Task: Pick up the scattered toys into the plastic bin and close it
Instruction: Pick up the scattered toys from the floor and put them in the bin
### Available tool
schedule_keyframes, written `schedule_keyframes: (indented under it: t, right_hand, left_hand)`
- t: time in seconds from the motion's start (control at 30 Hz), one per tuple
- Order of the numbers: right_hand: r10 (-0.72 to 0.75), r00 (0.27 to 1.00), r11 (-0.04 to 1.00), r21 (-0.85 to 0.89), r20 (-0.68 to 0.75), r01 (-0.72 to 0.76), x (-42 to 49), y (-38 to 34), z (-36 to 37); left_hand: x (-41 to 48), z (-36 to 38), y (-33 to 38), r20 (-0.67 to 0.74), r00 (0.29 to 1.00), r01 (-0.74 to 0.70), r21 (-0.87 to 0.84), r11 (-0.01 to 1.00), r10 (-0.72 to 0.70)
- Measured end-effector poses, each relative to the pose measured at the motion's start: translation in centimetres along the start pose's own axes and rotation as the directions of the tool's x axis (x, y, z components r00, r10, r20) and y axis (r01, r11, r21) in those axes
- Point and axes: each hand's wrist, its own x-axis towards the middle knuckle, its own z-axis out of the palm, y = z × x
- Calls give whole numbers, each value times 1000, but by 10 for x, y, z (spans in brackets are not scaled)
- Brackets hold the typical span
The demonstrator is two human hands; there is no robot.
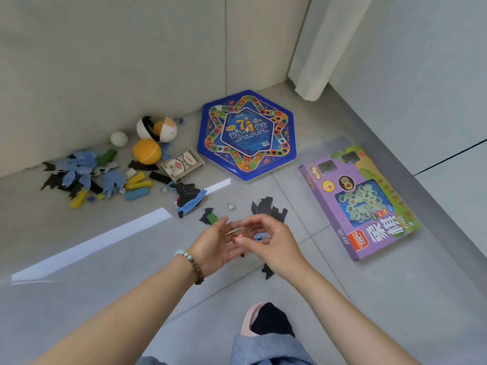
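My left hand lies palm up with relaxed fingers, and small red-orange pieces rest in the palm. Just to its right, my right hand curls its fingers and pinches a small red piece over that palm. Toys lie scattered on the grey floor: a blue hexagonal game board, a purple boxed game, a card deck, an orange ball, a white ball, an opened capsule ball and a pile of blue and black flat pieces. No plastic bin is in view.
Yellow and blue blocks, a clear marble, a green block and black flat pieces lie just beyond my hands. Walls close the back and right, with a curtain in the corner. My foot is below my hands.
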Motion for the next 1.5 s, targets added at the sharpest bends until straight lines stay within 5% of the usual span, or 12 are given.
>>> schedule_keyframes:
  t: [0.17,0.33,0.6,0.8,0.93,1.13,1.3,1.5]
  right_hand:
    - [23,999,989,-144,-31,-28,47,-3,11]
    - [103,982,926,-375,156,-37,79,13,24]
    - [66,989,866,-500,129,7,98,29,31]
    - [70,998,867,-495,-5,-63,104,27,37]
    - [137,984,957,-243,-110,-161,106,1,53]
    - [45,949,999,-29,313,-38,115,-61,125]
    - [219,947,970,-160,234,-184,147,-51,144]
    - [172,985,955,-248,9,-165,163,-31,155]
  left_hand:
    - [-5,-30,43,-154,981,-137,-149,979,114]
    - [-4,-58,66,-241,955,-199,-86,976,173]
    - [-3,-74,73,-216,954,-207,30,978,209]
    - [-3,-84,81,-196,954,-217,66,974,226]
    - [-3,-94,84,-194,961,-201,9,980,199]
    - [-10,-103,89,-67,981,-192,-226,955,182]
    - [-20,-129,111,-365,901,-336,-245,910,234]
    - [-31,-162,116,-445,856,-414,-288,864,262]
